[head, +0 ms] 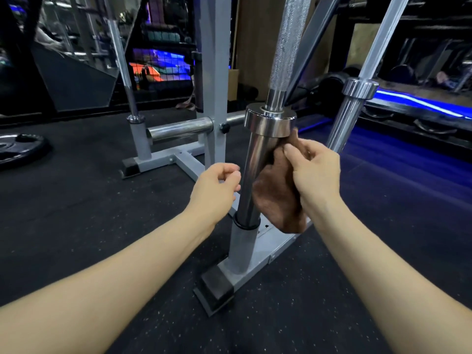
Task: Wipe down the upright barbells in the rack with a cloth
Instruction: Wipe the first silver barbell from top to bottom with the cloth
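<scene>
A chrome barbell stands upright in a grey holder tube of the rack, its collar at chest height and its knurled shaft rising above. My right hand grips a brown cloth and presses it against the right side of the sleeve, just below the collar. My left hand hovers just left of the sleeve with fingers loosely curled, holding nothing. A second barbell leans upright at the right, and a third stands in a holder at the back left.
The grey rack has a tall post, a horizontal chrome peg and a base foot with a black rubber cap. A black weight plate lies on the rubber floor at the left. Blue-lit equipment lines the right wall.
</scene>
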{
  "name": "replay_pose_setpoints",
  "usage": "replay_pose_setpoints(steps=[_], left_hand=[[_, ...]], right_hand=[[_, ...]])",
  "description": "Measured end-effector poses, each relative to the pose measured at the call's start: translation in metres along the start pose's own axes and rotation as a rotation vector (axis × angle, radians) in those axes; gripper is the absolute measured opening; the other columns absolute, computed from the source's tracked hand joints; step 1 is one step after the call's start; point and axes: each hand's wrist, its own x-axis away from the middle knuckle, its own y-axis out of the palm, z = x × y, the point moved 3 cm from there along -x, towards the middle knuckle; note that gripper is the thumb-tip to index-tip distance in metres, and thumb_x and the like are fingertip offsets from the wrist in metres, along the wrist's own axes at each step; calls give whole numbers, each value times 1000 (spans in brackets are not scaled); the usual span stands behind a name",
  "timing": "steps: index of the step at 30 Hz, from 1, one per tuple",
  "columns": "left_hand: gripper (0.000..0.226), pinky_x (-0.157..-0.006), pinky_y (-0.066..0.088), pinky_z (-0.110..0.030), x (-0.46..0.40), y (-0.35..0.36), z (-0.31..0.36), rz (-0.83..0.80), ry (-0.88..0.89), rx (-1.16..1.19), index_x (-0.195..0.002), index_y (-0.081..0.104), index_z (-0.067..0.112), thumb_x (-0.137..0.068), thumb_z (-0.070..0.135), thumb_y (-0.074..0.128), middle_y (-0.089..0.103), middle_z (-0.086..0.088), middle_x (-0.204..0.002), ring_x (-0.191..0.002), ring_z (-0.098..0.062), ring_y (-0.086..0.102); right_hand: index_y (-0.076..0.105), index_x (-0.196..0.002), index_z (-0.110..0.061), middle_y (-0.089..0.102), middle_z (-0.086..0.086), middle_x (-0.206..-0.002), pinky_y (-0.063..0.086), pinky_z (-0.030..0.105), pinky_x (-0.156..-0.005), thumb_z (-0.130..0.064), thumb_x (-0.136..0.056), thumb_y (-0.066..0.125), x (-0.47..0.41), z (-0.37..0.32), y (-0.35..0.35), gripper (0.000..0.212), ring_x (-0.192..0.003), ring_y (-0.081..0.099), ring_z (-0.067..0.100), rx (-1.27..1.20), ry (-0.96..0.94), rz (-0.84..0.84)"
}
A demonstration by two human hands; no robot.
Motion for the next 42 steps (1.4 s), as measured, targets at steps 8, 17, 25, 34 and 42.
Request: replay_pose_setpoints(steps=[8, 17, 25, 34, 42], left_hand=[[35, -60, 41, -2, -3, 11, 10, -64, 136, -118, -132, 51, 31, -99, 21, 46, 54, 21, -114, -66, 20, 51], [34, -77, 36, -8, -2, 11, -13, -32, 97, -217, -132, 52, 27, -99, 23, 46, 51, 8, -129, -82, 16, 48], [34, -81, 47, -18, -10, 8, -23, -91, 138, -223, -130, 50, 31, -100, 18, 43, 54, 7, -128, -94, -3, 58], [37, -95, 37, -22, -6, 7, -41, -142, 113, -286, -133, 49, 34, -100, 18, 43, 50, 9, -129, -118, -7, 47], [37, -94, 44, -17, -11, 6, -58, -188, 124, -254, -128, 54, 28, -99, 8, 42, 58, 3, -121, -109, -7, 55]], right_hand=[[66, -106, -16, 72, 1, -95, 53, 42, -89, -11, -90, 59, 3, 1, 4, 18, -94, 67, 20, -255, -132, -342], [54, -124, -17, 59, 4, -117, 38, 22, -88, -27, -98, 49, 12, 47, 17, 28, -111, 56, 19, 239, -196, -369], [37, -138, -16, 46, 3, -115, 37, 26, -79, -34, -99, 44, 9, 5, 24, 44, -95, 47, 9, 275, -297, -202], [23, -147, -15, 42, 9, -129, 41, 38, -95, -28, -98, 47, 31, 55, 24, 56, -115, 50, 26, 457, -126, -459], [6, -151, -18, 34, 8, -128, 44, 46, -88, -39, -98, 42, 30, 26, 36, 68, -114, 44, 28, 439, -219, -254]])
